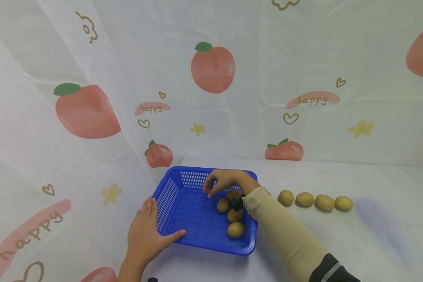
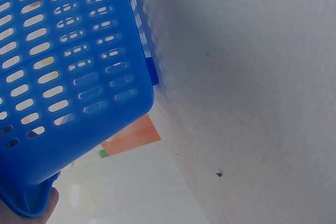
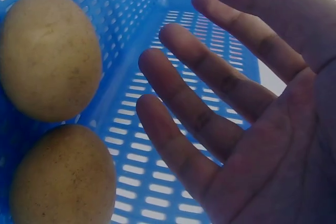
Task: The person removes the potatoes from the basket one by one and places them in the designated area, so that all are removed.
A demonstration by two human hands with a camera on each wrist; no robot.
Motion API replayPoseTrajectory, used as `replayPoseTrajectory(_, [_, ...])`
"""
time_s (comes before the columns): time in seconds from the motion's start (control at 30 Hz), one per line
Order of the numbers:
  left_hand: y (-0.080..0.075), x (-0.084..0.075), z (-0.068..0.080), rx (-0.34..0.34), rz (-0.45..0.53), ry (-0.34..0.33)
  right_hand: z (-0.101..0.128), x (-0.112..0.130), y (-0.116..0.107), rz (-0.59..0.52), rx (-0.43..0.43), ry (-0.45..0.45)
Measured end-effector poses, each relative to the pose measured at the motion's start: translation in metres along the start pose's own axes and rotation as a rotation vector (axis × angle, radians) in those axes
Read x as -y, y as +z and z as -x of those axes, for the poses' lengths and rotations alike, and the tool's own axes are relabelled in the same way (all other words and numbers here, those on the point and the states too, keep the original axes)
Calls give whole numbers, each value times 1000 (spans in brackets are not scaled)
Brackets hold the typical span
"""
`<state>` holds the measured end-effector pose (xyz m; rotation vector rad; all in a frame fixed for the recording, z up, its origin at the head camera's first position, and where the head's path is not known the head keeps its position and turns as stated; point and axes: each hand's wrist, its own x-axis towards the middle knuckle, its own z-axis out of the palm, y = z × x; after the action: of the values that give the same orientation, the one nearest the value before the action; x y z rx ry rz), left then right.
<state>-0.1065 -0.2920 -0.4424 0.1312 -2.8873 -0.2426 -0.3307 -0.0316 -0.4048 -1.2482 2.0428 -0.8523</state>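
Blue basket [image 1: 183,211] sits on the white table [image 1: 373,235], used here as landmark. Left hand [image 1: 146,231] lies flat against the basket's near-left corner, fingers straight, thumb over the rim, steadying it. Right hand [image 1: 223,181] hovers inside the basket above the potatoes, fingers loosely spread and holding nothing; the right wrist view shows an empty palm [image 3: 273,145]. Four potatoes [image 1: 235,229] cluster in the basket's right half. Four more potatoes in a row [image 1: 315,200] lie to the right of the basket. Risk, as judged: the sleeve [image 1: 282,231] crossing the right rim could drag or tip the light basket if the left hand slackens; round potatoes on the table could roll if nudged
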Motion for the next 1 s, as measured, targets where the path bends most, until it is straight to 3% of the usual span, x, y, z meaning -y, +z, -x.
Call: replayPoseTrajectory(1.0, [-2,-2,0,5,7,-4,8,1,8,91,73,246])
